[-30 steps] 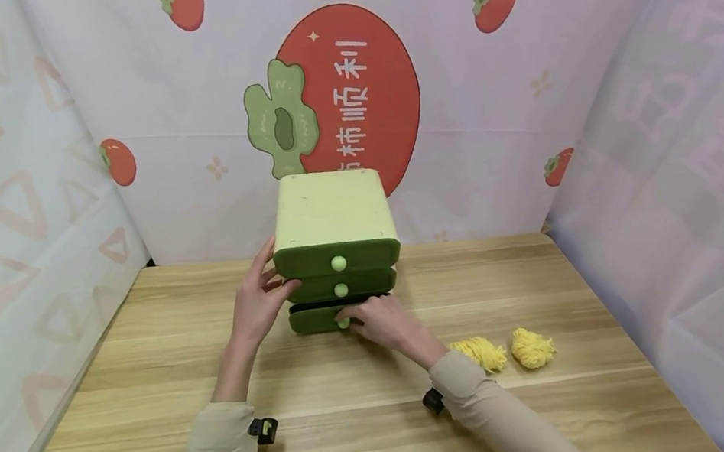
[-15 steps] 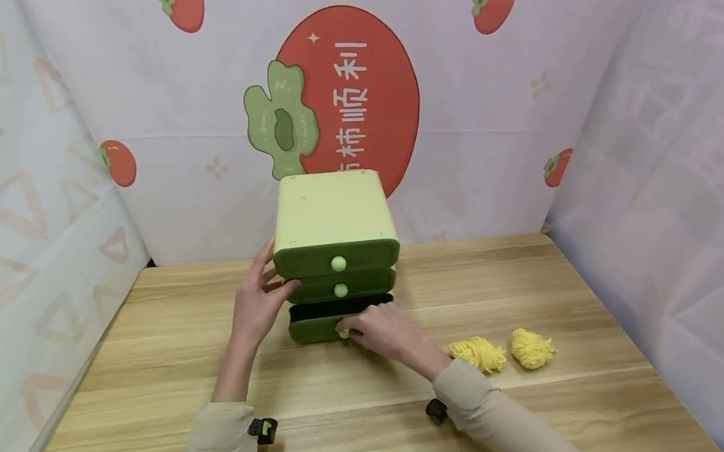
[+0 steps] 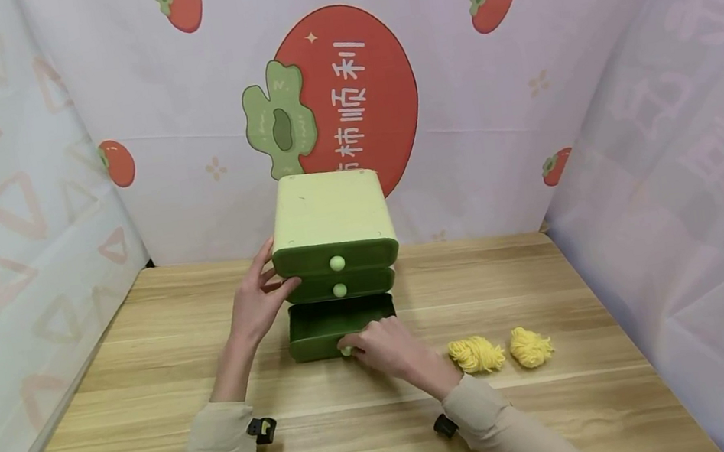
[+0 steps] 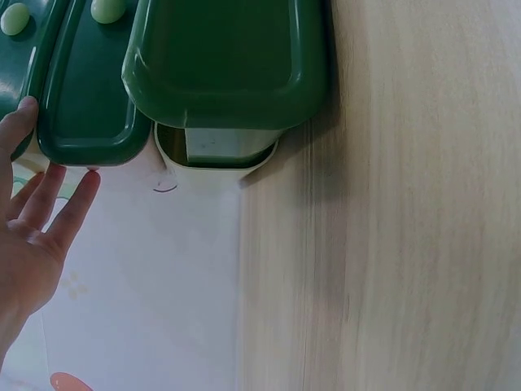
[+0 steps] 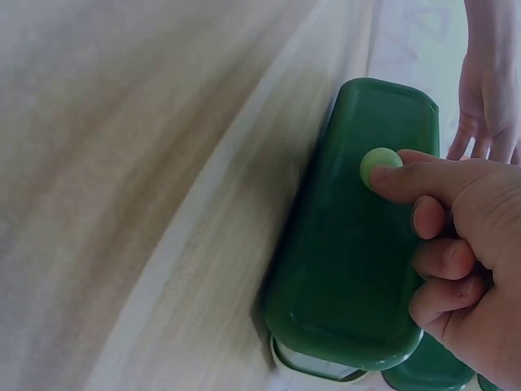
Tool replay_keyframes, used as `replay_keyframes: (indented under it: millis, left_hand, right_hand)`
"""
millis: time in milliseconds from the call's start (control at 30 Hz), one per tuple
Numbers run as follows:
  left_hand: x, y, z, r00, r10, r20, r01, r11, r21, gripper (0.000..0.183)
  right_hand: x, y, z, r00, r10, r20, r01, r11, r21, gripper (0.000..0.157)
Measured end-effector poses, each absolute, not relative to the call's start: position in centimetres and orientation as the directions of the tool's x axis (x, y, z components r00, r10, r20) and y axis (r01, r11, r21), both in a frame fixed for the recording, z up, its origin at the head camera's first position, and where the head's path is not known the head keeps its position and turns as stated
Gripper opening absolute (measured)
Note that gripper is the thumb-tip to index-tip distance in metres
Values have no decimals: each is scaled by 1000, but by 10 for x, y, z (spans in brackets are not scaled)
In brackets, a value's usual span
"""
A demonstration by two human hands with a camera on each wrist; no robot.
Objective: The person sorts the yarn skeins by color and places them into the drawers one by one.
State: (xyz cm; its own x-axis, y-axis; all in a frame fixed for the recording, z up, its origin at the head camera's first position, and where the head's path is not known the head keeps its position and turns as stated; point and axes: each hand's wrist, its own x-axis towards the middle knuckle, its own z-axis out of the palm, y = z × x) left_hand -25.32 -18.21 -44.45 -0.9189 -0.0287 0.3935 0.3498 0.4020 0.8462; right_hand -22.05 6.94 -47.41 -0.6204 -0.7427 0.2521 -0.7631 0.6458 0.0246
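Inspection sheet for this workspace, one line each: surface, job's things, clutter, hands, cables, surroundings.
Surface: wood-grain tabletop.
Job's things: cream-and-green cabinet upright; bottom drawer open, top drawer and middle drawer apparently shut.
Clutter: long yellow yarn bundle, rounder yarn bundle beside it, both right of the cabinet.
Left hand: touches the cabinet's left side.
Right hand: pinches the bottom drawer's knob.
Cables: nothing seen.
Surroundings: printed fabric backdrop; left sheet, right sheet.
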Motion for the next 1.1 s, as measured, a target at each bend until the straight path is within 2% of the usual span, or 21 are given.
replay_keyframes:
  millis: [400,600,767,867,1100]
  left_hand:
    - [-228,-170,-411,-915,-29,401,353,421,836,79]
    - [-236,-172,-423,-909,-42,414,359,424,832,79]
    - [-251,-180,-446,-904,-50,425,363,436,823,82]
    - [-251,-180,-446,-904,-51,424,360,444,821,82]
    - [-251,-179,-446,-902,-46,430,366,449,815,81]
  right_hand:
    - [-199,67,-475,-615,-754,230,-766,641,55,23]
    - [-189,66,-473,-626,-752,206,-760,648,52,24]
    - [-184,66,-473,-619,-751,229,-759,647,69,22]
    - [-183,67,-473,-612,-753,242,-764,642,68,20]
    - [-180,77,-465,-567,-750,340,-802,597,-22,14]
